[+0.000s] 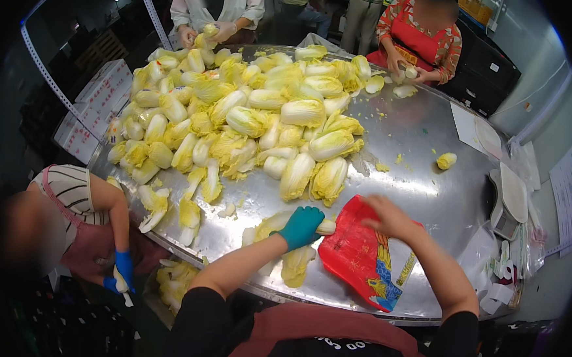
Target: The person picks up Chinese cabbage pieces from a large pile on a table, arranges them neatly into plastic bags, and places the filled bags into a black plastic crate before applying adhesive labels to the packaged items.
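Note:
My left hand (303, 228), in a teal glove, is closed around a small pale napa cabbage heart (328, 227). The heart's whitish end points right, at the edge of a red printed plastic sheet or bag (348, 251). Over the upper part of that red plastic is my bare right hand (389, 216), blurred, its fingers apart with nothing seen in them. Whether it touches the plastic I cannot tell. Loose yellow cabbage leaves (296, 267) lie under and beside my left hand on the metal table (403, 185).
A large heap of napa cabbages (265, 123) covers the table's far left. One small cabbage (446, 161) lies apart at right, near a scale (508, 199). Co-workers handle cabbages across the table; another at left wears blue gloves (124, 269). A leaf-filled container (174, 282) stands below the edge.

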